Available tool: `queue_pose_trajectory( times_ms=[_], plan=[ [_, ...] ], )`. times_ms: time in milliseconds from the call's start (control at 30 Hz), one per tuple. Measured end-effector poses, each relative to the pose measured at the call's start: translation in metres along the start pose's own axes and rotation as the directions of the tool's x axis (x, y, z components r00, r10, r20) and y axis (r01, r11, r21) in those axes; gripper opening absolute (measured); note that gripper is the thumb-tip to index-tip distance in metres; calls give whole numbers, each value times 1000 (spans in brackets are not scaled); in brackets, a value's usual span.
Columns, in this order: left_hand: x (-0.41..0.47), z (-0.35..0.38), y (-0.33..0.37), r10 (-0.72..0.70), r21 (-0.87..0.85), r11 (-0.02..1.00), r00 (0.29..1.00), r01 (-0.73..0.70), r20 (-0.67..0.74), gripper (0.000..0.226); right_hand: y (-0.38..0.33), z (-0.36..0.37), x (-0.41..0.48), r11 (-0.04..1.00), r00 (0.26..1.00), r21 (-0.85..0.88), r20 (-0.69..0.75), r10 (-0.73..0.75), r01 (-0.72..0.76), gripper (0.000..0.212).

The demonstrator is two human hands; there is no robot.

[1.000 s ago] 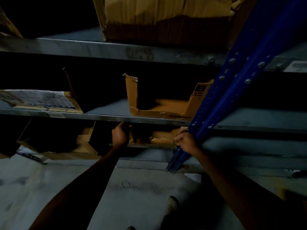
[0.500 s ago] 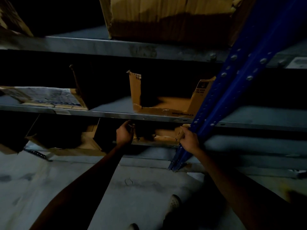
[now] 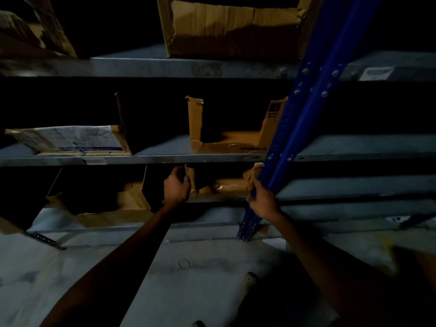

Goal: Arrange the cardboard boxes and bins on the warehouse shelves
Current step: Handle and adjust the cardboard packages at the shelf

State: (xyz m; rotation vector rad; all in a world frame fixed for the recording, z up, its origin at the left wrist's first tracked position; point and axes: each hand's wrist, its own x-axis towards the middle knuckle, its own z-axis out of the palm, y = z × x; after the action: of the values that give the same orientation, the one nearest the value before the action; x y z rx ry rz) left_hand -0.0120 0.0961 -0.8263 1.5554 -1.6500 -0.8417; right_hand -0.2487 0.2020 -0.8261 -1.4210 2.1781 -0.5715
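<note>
Both grips curled tight: your left hand (image 3: 177,186) and right hand (image 3: 263,200) pinch opposite walls of the cardboard bin (image 3: 225,186).

We log the open-front bin (image 3: 226,143) on the middle shelf (image 3: 165,158), left of the upright (image 3: 306,102); large box (image 3: 231,31) one shelf above, lower bin (image 3: 226,186) beneath.

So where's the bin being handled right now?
Head view, centre: the held bin is on the lower shelf between the left hand and right hand, just left of the blue post, under the middle-shelf bin.
</note>
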Motion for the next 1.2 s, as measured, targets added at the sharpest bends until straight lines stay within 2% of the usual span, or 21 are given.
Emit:
queue_pose_trajectory(
  times_ms=[67,200,400,600,733,967,1200],
  plan=[
    [-16,-7,-5,30,6,1000,999,-30,12,29,-2,11,-17,1000,1000,17,-26,8,-7,70],
    [-46,-22,-16,-8,1,1000,1000,8,15,31,-19,22,-49,1000,999,7,-44,-1,1,79],
    [-77,-61,-19,58,-53,997,998,-60,-34,32,-50,19,-83,992,993,80,-78,-92,98,78],
    [-119,-107,5,181,-13,983,977,-184,-115,33,-78,12,-117,970,976,137,-113,-187,201,76],
    [-162,-131,11,225,-23,973,962,-231,-153,34,-85,14,-158,938,964,241,-156,-214,247,77],
    [-225,-175,-2,366,-2,925,893,-380,-262,40,-86,42,-235,844,919,390,-292,-266,368,81],
    [-254,-228,-17,391,31,915,865,-402,-316,43,-124,50,-270,821,901,383,-272,-338,423,80]
  ],
)
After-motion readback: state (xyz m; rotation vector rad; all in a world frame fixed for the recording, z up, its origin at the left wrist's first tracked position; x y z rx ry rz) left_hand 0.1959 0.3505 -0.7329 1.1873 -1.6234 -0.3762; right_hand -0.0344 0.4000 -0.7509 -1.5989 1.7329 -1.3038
